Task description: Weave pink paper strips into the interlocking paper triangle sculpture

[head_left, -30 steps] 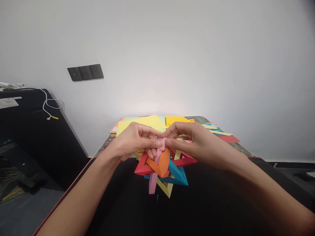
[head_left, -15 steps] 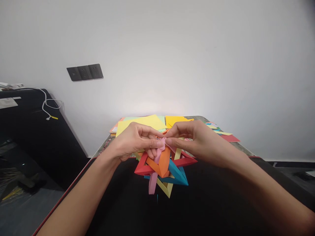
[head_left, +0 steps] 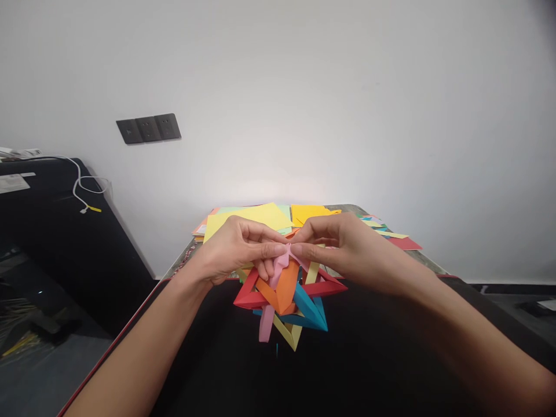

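A star-shaped folded-paper model (head_left: pixel 287 292) in red, orange, blue, pink and pale yellow hangs below both hands, over a black mat. My left hand (head_left: pixel 243 246) pinches a pink paper strip (head_left: pixel 280 269) at the model's top between thumb and fingers, its lower fingers curled behind the strip. From the other side, my right hand (head_left: pixel 336 240) pinches the pink paper too. The two thumb tips nearly meet there. The fingers hide where the pink pieces join.
Yellow sheets (head_left: pixel 260 219) and orange-yellow paper (head_left: pixel 310 214) lie behind the hands on the table. Coloured strips and a red sheet (head_left: pixel 407 244) are at the right. The black mat (head_left: pixel 365 359) spreads in front; a black cabinet (head_left: pixel 47 231) with a white cable stands left.
Both thumb tips have come closer together on the pink paper. The model has tilted slightly, its lower points shifting a little to the left.
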`<state>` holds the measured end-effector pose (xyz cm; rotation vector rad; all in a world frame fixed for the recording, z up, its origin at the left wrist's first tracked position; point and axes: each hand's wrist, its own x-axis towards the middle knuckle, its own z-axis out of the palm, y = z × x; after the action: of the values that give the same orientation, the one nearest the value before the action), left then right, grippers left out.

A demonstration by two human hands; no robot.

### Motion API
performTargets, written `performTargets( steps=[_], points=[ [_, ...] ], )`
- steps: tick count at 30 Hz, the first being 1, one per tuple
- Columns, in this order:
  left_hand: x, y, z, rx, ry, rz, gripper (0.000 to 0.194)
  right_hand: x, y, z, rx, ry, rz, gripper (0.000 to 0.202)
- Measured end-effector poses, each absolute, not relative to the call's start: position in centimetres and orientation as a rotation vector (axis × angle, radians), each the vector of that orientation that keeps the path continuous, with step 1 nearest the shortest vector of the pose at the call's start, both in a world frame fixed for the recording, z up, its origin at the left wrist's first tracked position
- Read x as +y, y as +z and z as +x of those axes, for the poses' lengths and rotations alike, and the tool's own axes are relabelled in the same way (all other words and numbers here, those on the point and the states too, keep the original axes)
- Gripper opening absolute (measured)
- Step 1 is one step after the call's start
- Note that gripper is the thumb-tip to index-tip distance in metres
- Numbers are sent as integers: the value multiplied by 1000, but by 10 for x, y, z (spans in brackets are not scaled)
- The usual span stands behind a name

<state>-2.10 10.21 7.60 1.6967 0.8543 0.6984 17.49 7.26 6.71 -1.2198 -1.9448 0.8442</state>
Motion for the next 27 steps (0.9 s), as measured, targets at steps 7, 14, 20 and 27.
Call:
performTargets(
  steps=[7,14,20,27],
  points=[
    [101,76,-18,889,735,1720,20,71,66,172,-1937,782,-1255,16],
    [103,77,-20,877,692,1692,21,69,66,167,-1937,672,-1301,16],
    [103,77,-21,911,709,1697,24,70,65,166,-1901,671,-1282,14],
    [102,77,-20,925,722,1684,24,76,65,176,-1929,858,-1221,15]
  ],
)
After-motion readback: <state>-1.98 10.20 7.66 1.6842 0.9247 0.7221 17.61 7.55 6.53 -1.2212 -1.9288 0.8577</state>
